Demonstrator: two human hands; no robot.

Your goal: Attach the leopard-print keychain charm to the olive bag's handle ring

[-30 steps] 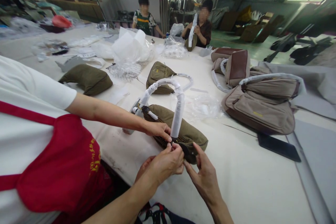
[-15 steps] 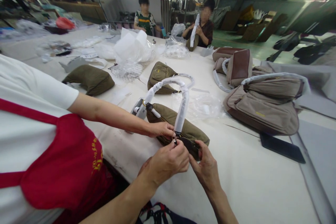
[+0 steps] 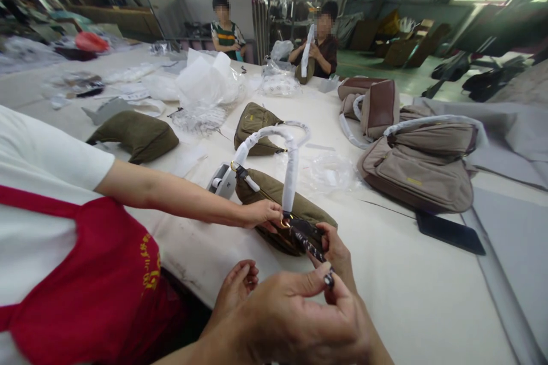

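Note:
My left hand (image 3: 299, 311) is close to the camera, thumb and fingers pinched on the end of a dark cord with white flecks (image 3: 307, 244). The cord runs taut from a gold ring at the base of the bag's wrapped strap. Just beyond, my right hand (image 3: 337, 248) grips the near end of an olive handbag (image 3: 295, 197), partly hidden behind my left. The bag lies on its side, its strap (image 3: 291, 177) arching up in white wrapping. A co-worker's hand (image 3: 266, 214) holds the ring area; that person's other hand (image 3: 237, 288) hangs by the table edge.
A second olive bag (image 3: 257, 128) and another (image 3: 135, 136) lie farther back. Taupe bags (image 3: 422, 171) stand at right, near a dark phone (image 3: 449, 232). White wrapping sheets (image 3: 205, 77) are heaped mid-table. Two people sit across the table (image 3: 398, 262). A red-aproned co-worker stands at left.
My left hand has drawn back toward the camera, pulling the cord out from the ring. My right hand stays at the bag's end. The co-worker's lower hand has come into view.

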